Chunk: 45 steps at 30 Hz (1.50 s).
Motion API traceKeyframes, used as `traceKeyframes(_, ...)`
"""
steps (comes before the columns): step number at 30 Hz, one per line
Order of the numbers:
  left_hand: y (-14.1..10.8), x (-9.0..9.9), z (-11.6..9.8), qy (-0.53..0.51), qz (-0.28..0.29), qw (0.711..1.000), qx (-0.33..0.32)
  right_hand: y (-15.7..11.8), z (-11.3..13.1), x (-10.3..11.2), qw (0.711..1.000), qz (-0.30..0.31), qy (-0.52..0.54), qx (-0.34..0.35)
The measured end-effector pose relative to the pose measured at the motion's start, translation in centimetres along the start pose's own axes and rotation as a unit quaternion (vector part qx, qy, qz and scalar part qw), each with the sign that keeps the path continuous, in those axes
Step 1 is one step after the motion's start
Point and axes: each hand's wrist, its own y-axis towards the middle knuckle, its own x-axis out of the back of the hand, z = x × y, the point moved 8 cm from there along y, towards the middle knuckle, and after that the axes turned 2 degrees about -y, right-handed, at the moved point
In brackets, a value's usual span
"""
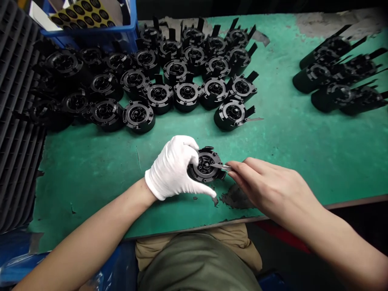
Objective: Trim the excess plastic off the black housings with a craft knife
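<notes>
One worn green table [169,218] bears one blue bin [129,37]. Over twenty black housings [186,93] crowd about the bin; a smaller group [318,74] stands well right of it. Nearer the person than the bin, the gloved left hand [176,167], half-open, curves against one part [201,173]; the right hand [269,182] pinches one pointed tool [216,165].

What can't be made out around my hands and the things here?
All in the head view:
Left side of the black part: hidden by the gloved left hand.
Handle of the pointed tool: covered by the bare right hand.
Lettering on the sticker sheet: too small.
Far side of the blue bin: cut off by the top edge.
</notes>
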Motion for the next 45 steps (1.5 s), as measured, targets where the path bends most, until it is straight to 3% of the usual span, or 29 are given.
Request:
traceKeyframes(2,-0.3,-0.3,0.0,-0.025,-0.001,0.999,-0.022,0.4,-0.3,-0.4,1.000,-0.012,0.001,0.007)
traceKeyframes(6,-0.6,-2.3,0.5,-0.021,0.097,0.994,-0.034,1.3,-0.9,-0.6,0.999,-0.026,-0.008,0.035)
traceKeyframes(9,-0.4,-2.7,1.0,-0.025,0.131,0.991,-0.008,1.7,-1.0,-0.5,0.998,-0.016,-0.016,0.057)
traceKeyframes(20,-0.1,-2.8,1.2,-0.036,0.136,0.989,0.032,0.6,0.0,-0.4,0.993,0.020,-0.041,0.106)
traceKeyframes(28,-0.3,-2.4,0.4,-0.017,0.101,0.994,-0.044,0.7,0.1,-0.2,0.989,0.037,-0.049,0.132)
traceKeyframes(36,-0.3,-2.4,0.7,-0.018,0.098,0.995,-0.013,1.9,-0.8,-0.1,0.980,0.062,-0.014,0.188)
traceKeyframes(45,-0.4,-2.4,0.6,-0.008,0.086,0.996,-0.020,1.8,-1.1,-0.3,0.979,0.065,0.008,0.191)
